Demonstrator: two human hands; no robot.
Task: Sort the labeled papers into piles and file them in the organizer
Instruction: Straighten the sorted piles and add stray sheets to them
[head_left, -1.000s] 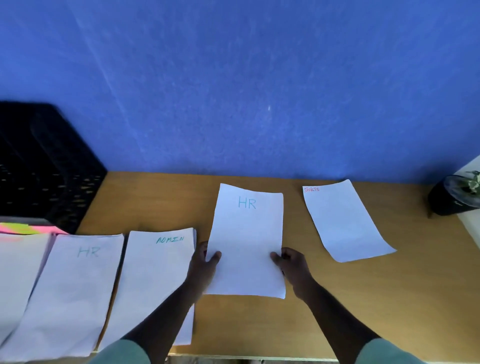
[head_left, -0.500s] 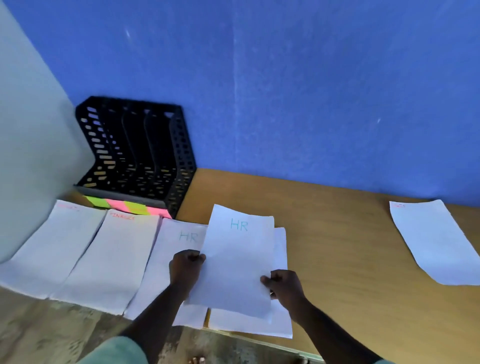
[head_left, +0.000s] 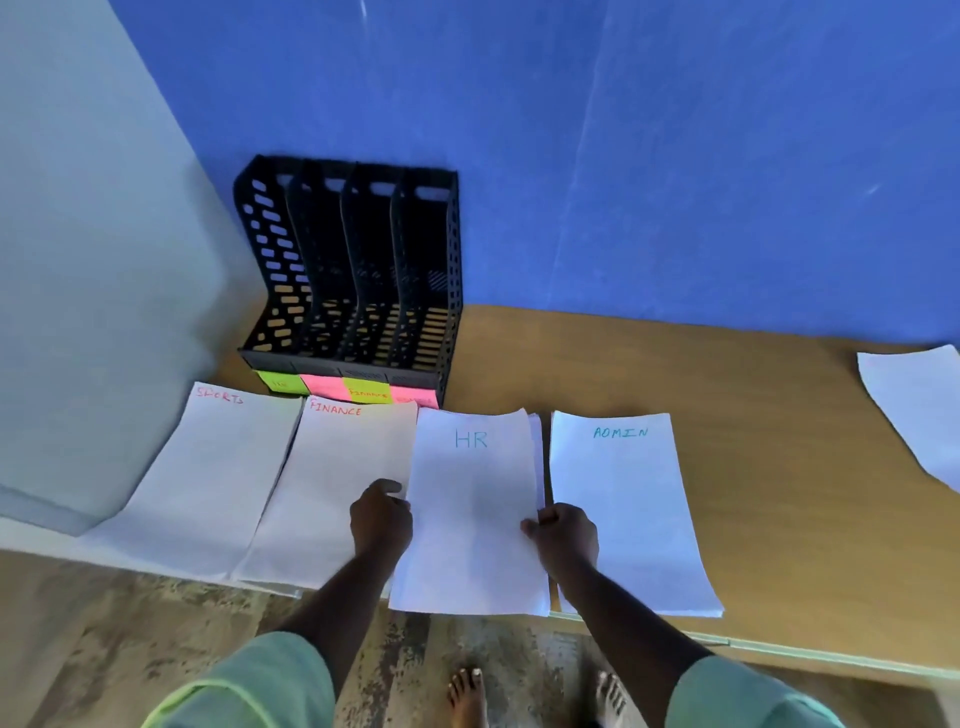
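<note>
Several white piles lie in a row along the desk's front edge: SPORTS (head_left: 208, 483), FINANCE (head_left: 332, 488), HR (head_left: 472, 493) and ADMIN (head_left: 628, 499). The top HR sheet rests on the HR pile, a little askew, so another sheet's edge shows at its right. My left hand (head_left: 382, 517) grips the sheet's left edge and my right hand (head_left: 563, 535) pinches its right edge. A black organizer (head_left: 358, 280) with several slots and green and pink sticky labels stands behind the piles against the wall.
One more white sheet (head_left: 919, 410) lies at the far right of the wooden desk (head_left: 753, 467). A pale wall or panel (head_left: 93, 291) closes the left side. The blue wall stands behind. Bare feet on the floor show below the desk edge.
I have carried the HR sheet left from the middle of the desk and laid it on the HR pile. The view has swung left, bringing the organizer into full sight.
</note>
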